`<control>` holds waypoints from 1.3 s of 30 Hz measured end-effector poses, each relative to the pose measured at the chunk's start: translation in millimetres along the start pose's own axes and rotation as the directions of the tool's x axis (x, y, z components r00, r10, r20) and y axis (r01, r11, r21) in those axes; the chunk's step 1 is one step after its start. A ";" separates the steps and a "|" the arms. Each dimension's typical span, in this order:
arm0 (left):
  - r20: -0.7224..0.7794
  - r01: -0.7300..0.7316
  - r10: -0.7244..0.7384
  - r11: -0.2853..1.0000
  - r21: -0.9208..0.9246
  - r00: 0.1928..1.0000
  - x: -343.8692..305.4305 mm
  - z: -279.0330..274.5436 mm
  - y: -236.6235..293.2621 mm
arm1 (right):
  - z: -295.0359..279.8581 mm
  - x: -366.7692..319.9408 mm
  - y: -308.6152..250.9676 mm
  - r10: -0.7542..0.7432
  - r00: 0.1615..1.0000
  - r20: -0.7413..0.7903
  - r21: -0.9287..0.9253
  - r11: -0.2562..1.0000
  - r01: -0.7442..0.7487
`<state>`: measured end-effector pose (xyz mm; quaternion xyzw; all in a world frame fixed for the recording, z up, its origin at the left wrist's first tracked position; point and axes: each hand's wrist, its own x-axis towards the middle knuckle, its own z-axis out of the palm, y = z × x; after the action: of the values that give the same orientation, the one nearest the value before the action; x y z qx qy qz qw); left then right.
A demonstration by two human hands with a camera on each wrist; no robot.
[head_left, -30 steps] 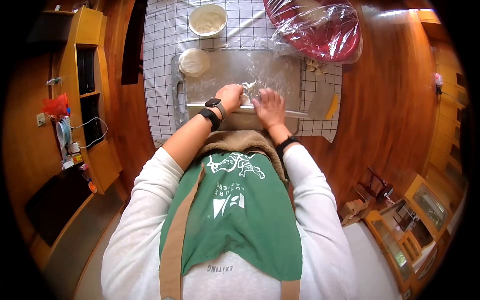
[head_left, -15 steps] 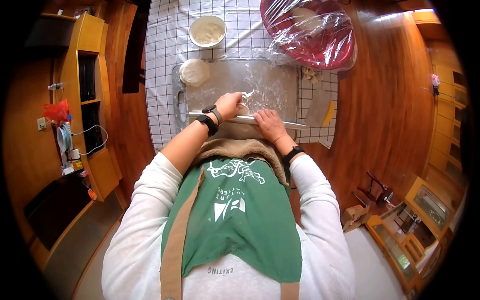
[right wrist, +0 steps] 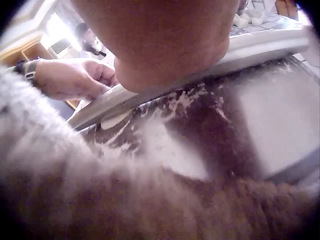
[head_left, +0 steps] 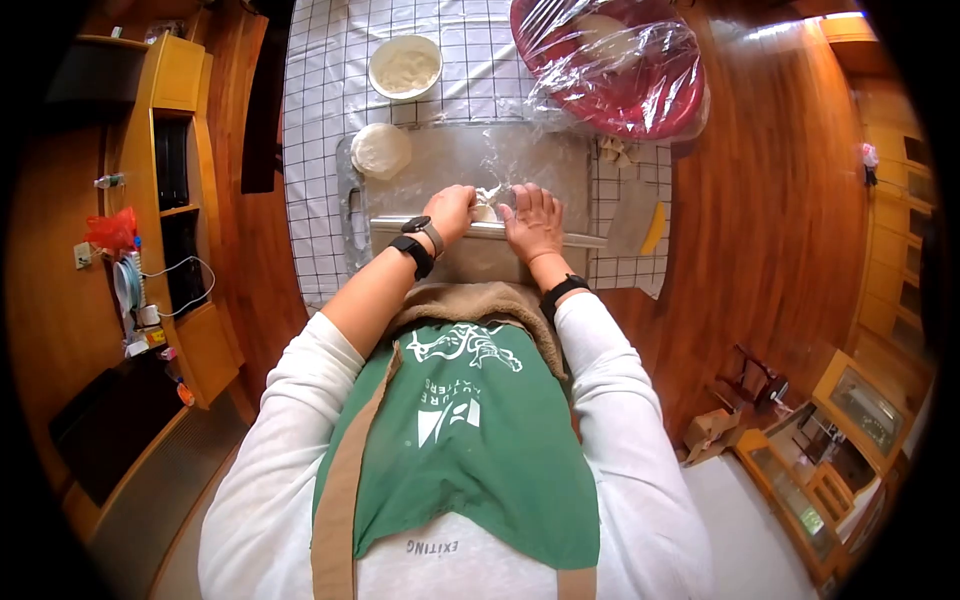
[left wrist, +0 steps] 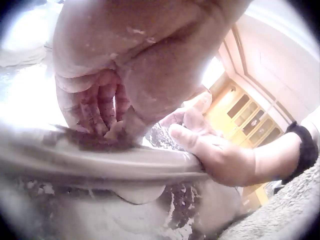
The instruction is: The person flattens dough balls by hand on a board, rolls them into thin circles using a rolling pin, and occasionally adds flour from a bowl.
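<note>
A small flat dough round (head_left: 484,213) lies on the floury metal board (head_left: 555,165), partly under the long rolling pin (head_left: 390,223). My left hand (head_left: 453,213) pinches its edge with curled fingers, which show in the left wrist view close behind the pin. With palm on the pin, my right hand (head_left: 536,222) lies flat, fingers stretched forward past it. In the right wrist view, part of the dough round (right wrist: 115,121) peeks out on the near side of the pin (right wrist: 270,47).
A dough ball (head_left: 381,151) sits at the board's far left corner, with a bowl of flour (head_left: 405,68) behind it. Far right stands a red basin (head_left: 665,95) under plastic film. Small dough pieces (head_left: 617,152) and a yellow-handled scraper (head_left: 630,220) lie right of the board.
The right hand has rolled the pin back toward the body, then forward again, its fingers now stretched past it. The left hand keeps its hold on the dough edge.
</note>
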<state>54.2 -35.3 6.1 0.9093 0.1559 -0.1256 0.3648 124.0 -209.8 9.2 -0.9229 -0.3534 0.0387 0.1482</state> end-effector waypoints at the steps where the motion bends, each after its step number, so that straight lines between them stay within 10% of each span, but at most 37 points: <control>1: 0.024 0.011 -0.011 1.000 0.021 1.000 -2.5 -5.6 7.9 | 2.0 -12.7 -1.4 0.008 1.000 0.004 0.004 1.000 -0.008; 10: -0.031 -0.066 0.068 0.997 0.044 0.997 4.7 -4.6 11.3 | -8.2 14.1 0.2 -0.012 0.997 0.078 -0.072 0.997 0.018; 15: 0.087 -0.005 0.009 0.999 -0.047 0.996 0.0 -18.7 9.5 | -7.0 -27.8 15.3 -0.469 0.882 0.049 0.037 0.883 0.468; 20: 0.191 0.131 -0.064 0.924 -0.359 0.979 -1.3 -9.4 -16.9 | -11.5 -33.8 22.7 -0.511 0.856 0.074 0.047 0.859 0.509; 25: 0.101 -0.002 0.005 0.999 -0.038 0.995 -7.2 -27.4 14.7 | -14.8 -27.4 22.2 -0.524 0.846 0.096 0.053 0.852 0.521; 28: 0.075 -0.036 0.034 0.999 0.021 0.997 -0.6 -12.0 5.2 | -12.9 -14.8 10.7 -0.405 0.899 0.168 0.116 0.913 0.390; 30: 0.094 0.004 -0.004 1.000 -0.001 0.996 -0.2 -9.7 7.4 | -10.7 -5.0 -1.5 0.024 0.999 0.046 -0.014 1.000 -0.024; 39: 0.100 -0.071 0.063 0.995 0.077 0.993 6.7 -6.6 14.3 | 1.5 3.7 -0.9 0.061 0.998 -0.014 -0.061 0.996 -0.061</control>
<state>66.5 -39.2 17.4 0.9207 0.1023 -0.1637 0.3392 125.9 -206.2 8.1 -0.9376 -0.3252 0.0269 0.1204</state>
